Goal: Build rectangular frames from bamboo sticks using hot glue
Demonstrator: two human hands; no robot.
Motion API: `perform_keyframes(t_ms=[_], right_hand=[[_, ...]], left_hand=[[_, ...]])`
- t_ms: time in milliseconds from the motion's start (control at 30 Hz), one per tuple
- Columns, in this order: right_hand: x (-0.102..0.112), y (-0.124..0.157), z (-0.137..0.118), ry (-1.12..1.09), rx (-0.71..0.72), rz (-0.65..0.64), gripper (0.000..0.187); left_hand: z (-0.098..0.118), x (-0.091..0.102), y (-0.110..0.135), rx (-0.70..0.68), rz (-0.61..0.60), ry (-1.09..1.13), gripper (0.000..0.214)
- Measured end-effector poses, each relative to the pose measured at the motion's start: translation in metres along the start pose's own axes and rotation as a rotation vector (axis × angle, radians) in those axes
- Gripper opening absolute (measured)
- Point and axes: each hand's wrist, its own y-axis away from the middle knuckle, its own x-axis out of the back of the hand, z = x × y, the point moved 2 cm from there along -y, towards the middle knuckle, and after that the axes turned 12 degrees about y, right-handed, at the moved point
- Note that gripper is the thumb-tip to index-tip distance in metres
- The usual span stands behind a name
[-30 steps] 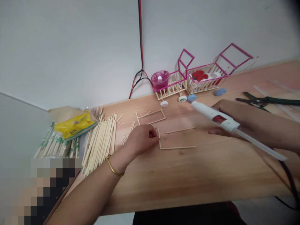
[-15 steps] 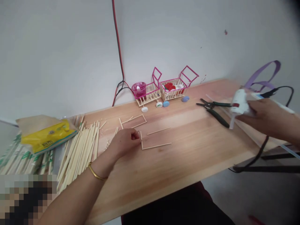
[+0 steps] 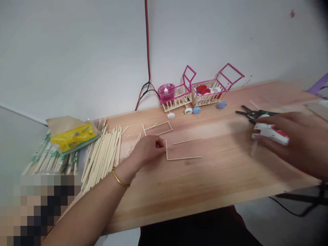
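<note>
My left hand (image 3: 148,148) rests on the table with fingertips pinched at the short side of an L-shaped pair of wooden sticks (image 3: 184,158). A separate loose stick (image 3: 187,141) lies above the long side, roughly parallel to it. In my right hand (image 3: 298,143) is a white and red hot glue gun (image 3: 270,134), held over the right part of the table; the hand is slightly blurred. Behind my left hand lies a stick frame (image 3: 170,126), a long rectangle with one end stick jutting out. Wire cutters (image 3: 252,113) with dark handles lie just beyond the glue gun, partly covered.
Two small stick carts, one holding a purple cup (image 3: 166,93) and one with red and white items (image 3: 203,90), stand against the wall. Many loose sticks (image 3: 105,155) and a yellow bag (image 3: 77,138) lie left. A cable (image 3: 147,44) runs down the wall.
The glue gun has come lower and turned in my right hand, nearer the wire cutters' handles. My left hand keeps its place at the sticks. The whole view has shifted.
</note>
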Motion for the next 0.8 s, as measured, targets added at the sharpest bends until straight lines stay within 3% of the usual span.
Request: perform_keyframes(t_ms=[133, 267, 433, 633, 800], right_hand=[[0.005, -0.026, -0.091, -0.362, 0.377, -0.129, 0.028], [-0.013, -0.056, -0.138, -0.283, 0.546, -0.208, 0.020], [-0.020, -0.065, -0.149, -0.168, 0.584, -0.288, 0.016], [-0.011, -0.055, -0.148, -0.514, 0.516, -0.441, 0.016], [-0.014, -0.057, -0.147, -0.589, 0.589, -0.469, 0.019]], left_hand=[[0.001, 0.000, 0.000, 0.006, -0.006, 0.012, 0.013], [0.001, 0.001, 0.000, 0.013, -0.024, 0.018, 0.013], [0.001, 0.003, -0.001, 0.027, -0.044, 0.031, 0.013], [0.001, 0.002, -0.002, 0.024, -0.050, 0.033, 0.013], [0.001, 0.002, -0.002, 0.014, -0.046, 0.029, 0.012]])
